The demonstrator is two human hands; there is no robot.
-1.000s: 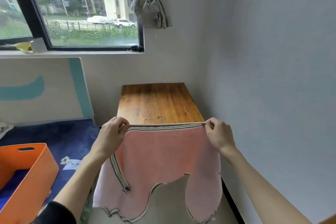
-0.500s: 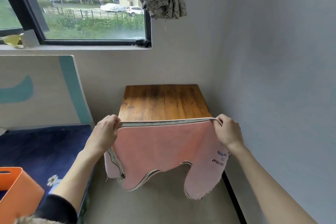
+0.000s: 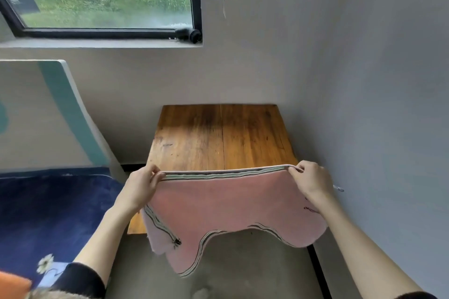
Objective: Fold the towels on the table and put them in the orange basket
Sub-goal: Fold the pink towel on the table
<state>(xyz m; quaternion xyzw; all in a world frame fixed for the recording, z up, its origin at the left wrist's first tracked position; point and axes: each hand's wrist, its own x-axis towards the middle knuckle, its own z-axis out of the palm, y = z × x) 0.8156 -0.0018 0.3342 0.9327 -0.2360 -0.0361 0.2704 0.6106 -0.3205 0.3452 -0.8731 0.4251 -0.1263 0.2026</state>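
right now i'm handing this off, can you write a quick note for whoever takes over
Left hand: pinches the left end of the pink towel's striped top edge.
Right hand: pinches the right end of that same edge.
Towel: held up spread between both hands over the near edge of the wooden table, its lower part hanging loose in front.
Orange basket: only a corner shows, at the bottom left.
Done: towel picked up and spread; no fold in it shows yet.
Left: fold it, then put it in the basket. No other towel is in view.
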